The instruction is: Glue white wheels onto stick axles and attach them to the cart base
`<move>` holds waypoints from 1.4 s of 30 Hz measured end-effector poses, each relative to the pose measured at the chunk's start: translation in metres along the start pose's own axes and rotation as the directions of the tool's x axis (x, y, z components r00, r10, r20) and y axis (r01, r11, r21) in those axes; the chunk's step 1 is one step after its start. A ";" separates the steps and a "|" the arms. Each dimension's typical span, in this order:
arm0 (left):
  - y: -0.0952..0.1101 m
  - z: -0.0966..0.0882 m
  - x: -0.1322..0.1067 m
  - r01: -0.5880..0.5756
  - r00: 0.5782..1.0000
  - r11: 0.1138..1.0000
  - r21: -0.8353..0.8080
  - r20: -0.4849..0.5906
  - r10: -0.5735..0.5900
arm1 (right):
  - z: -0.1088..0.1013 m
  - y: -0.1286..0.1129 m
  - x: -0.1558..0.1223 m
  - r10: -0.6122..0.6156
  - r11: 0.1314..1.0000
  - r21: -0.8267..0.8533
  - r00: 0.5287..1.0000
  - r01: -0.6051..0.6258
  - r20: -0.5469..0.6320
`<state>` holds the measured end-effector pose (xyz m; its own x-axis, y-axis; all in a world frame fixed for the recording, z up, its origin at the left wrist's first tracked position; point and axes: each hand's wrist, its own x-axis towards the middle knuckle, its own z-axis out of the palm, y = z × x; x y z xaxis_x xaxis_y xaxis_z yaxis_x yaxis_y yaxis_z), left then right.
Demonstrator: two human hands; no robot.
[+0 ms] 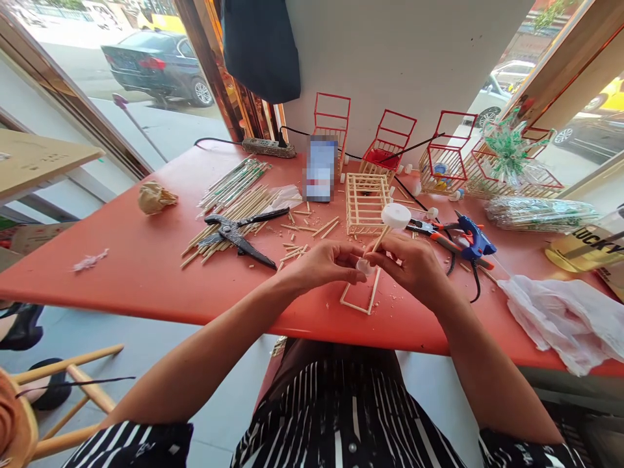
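My left hand (pixel 336 259) pinches a small translucent white bottle cap (pixel 364 266) by its edge. My right hand (pixel 408 260) grips a short wooden stick (pixel 377 239), whose lower end meets that cap; whether it goes into the cap I cannot tell. At the stick's upper end is a larger white cap (pixel 396 215). Beneath my hands a rectangular frame of thin sticks (pixel 358 309) lies flat on the red table (pixel 273 318), partly covered by my fingers. Just beyond stands a small box-like cage of wooden sticks (pixel 368 207).
Black-handled cutters (pixel 236 237) rest on a pile of sticks (pixel 244 207) to the left. On the right lie a blue glue gun (pixel 472 239), pliers (pixel 423 227) and a crumpled plastic bag (pixel 560 312). Behind stand red-framed stick models (pixel 390 140), a phone (pixel 320 170) and a power strip (pixel 269 148).
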<state>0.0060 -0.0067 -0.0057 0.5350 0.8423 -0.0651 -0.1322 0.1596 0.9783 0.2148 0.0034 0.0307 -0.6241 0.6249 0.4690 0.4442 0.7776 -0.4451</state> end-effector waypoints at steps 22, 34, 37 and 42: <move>0.004 -0.002 -0.005 -0.009 0.999 1.000 -0.010 0.040 0.009 | -0.004 -0.002 0.000 0.216 0.976 0.054 0.971 -0.212 -0.100; 0.000 0.001 0.000 -0.002 1.000 1.000 -0.007 0.003 0.002 | 0.001 -0.004 0.001 0.075 0.997 -0.012 0.995 -0.076 -0.069; -0.001 0.002 0.000 -0.002 1.000 1.000 -0.017 -0.004 0.002 | 0.001 -0.003 0.000 0.082 0.996 -0.029 0.995 -0.084 -0.059; 0.000 0.003 0.000 0.020 1.000 0.998 -0.055 -0.017 -0.021 | 0.001 -0.005 0.000 0.072 0.997 -0.026 0.995 -0.074 -0.071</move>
<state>0.0081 -0.0084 -0.0048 0.5236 0.8473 -0.0892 -0.1668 0.2047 0.9645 0.2120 -0.0006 0.0317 -0.5433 0.6829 0.4883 0.5055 0.7305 -0.4591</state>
